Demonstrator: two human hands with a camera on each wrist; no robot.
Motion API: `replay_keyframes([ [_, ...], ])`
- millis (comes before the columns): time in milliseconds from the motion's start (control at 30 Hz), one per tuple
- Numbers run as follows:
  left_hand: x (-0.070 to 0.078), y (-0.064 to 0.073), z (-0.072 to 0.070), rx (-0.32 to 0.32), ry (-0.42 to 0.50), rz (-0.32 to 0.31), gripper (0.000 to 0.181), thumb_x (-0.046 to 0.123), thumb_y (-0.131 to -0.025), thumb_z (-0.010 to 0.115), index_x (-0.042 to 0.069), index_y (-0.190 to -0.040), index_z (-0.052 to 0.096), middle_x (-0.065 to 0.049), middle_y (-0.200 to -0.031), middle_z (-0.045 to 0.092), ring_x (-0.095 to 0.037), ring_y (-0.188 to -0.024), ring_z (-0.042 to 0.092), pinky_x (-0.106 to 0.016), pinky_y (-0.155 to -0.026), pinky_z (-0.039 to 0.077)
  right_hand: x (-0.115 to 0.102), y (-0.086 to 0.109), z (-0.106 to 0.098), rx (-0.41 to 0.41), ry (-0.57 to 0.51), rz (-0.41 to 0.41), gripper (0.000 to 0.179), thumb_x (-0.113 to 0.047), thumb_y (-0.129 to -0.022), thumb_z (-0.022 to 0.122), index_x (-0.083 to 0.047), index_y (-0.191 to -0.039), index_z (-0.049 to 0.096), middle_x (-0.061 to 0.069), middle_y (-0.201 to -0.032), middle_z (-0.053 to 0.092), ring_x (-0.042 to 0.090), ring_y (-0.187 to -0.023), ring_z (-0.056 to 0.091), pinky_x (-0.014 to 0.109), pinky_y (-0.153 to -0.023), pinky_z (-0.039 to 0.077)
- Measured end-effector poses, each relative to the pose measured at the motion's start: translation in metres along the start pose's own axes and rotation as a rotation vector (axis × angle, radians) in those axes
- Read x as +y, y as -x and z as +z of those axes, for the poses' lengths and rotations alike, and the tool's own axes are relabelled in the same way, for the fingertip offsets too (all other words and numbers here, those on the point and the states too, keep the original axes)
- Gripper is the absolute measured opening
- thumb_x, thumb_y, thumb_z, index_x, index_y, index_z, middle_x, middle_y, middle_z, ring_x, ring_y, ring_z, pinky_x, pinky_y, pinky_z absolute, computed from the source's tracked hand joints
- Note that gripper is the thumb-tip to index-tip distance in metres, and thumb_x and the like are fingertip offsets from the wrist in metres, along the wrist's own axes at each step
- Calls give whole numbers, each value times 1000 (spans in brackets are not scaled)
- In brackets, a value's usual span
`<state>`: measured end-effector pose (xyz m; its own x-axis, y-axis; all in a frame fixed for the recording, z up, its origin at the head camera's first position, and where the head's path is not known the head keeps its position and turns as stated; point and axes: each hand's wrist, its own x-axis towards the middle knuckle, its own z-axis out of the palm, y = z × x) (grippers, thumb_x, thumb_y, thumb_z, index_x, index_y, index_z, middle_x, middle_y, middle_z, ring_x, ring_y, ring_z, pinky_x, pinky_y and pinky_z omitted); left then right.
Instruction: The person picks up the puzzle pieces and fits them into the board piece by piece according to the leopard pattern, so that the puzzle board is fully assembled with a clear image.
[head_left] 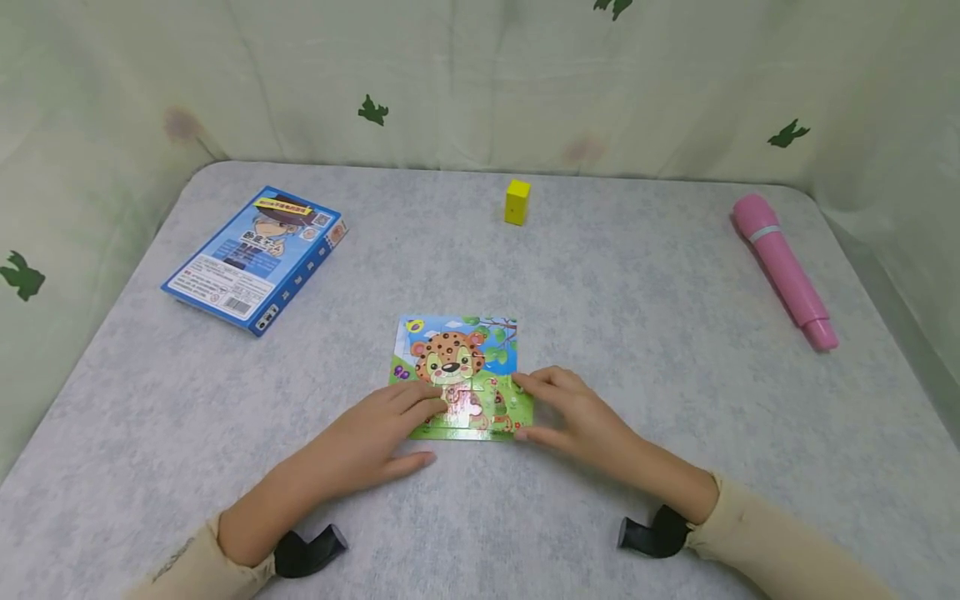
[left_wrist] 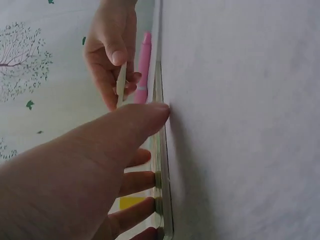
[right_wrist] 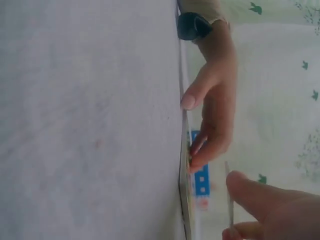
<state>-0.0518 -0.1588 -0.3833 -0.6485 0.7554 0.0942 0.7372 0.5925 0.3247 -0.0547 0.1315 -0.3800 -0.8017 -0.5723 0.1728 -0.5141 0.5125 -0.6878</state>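
A leopard jigsaw puzzle (head_left: 448, 346) lies flat near the middle of the table. My left hand (head_left: 378, 433) rests its fingertips on the puzzle's lower left part, and its thumb reaches the table by the near edge. At the puzzle's right side, my right hand (head_left: 581, 417) pinches a thin puzzle piece between thumb and fingers. Both wrist views show that puzzle piece (left_wrist: 121, 85) (right_wrist: 230, 207) edge-on, held above the puzzle board (right_wrist: 185, 205). In the head view it overlaps the puzzle's lower right, so its outline is hard to separate.
A blue box (head_left: 255, 254) lies at the back left. Toward the back middle stands a yellow block (head_left: 517, 202). A pink microphone-shaped toy (head_left: 783, 271) lies at the far right. Pale cloth (head_left: 480, 83) with green bird shapes hangs behind the table (head_left: 637, 275).
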Motion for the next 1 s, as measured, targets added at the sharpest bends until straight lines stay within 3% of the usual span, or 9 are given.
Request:
replay_keyframes([
  [167,4,-4,-3,-51,-80,50,59,47,-83,58,24,-134,43,-9,-125,45,-30,-115,41,-48,-89,37,2,-13,15,-57,5,31,61,-31,-79,69,-6,-130,48,0,-111,50,12,-101,44,28,-80,42],
  [367,12,-10,-4,-60,-206,118,62,54,-81,55,31,-137,40,-14,-113,44,-32,-100,43,-46,-79,41,2,-22,25,-61,72,20,59,-31,-79,69,-6,-128,50,-2,-105,51,12,-92,41,25,-72,39],
  [567,19,-12,-6,-92,-288,94,58,57,-81,53,33,-134,44,-14,-107,43,-32,-98,41,-45,-77,41,-1,-27,25,-81,121,9,54,-30,-79,70,-8,-126,53,-5,-96,46,12,-84,37,24,-67,35],
  [733,20,-13,-6,-101,-290,66,56,57,-81,52,33,-131,47,-14,-106,43,-32,-99,41,-46,-78,41,-1,-28,20,-154,158,1,57,-34,-81,67,-10,-130,49,-6,-97,41,12,-85,36,25,-70,33],
  [900,13,-12,-6,-104,-221,53,57,58,-82,50,30,-132,47,-11,-111,46,-29,-102,43,-45,-82,39,6,-18,3,-237,-9,65,62,-39,-86,59,-17,-139,37,-2,-124,37,12,-112,35,33,-90,35],
  [1000,2,-10,-9,-87,-134,37,59,55,-83,52,26,-134,45,-8,-119,47,-25,-108,44,-44,-89,36,14,-9,-13,-209,-41,81,60,-39,-88,55,-19,-140,33,-1,-137,30,15,-125,28,41,-97,31],
])
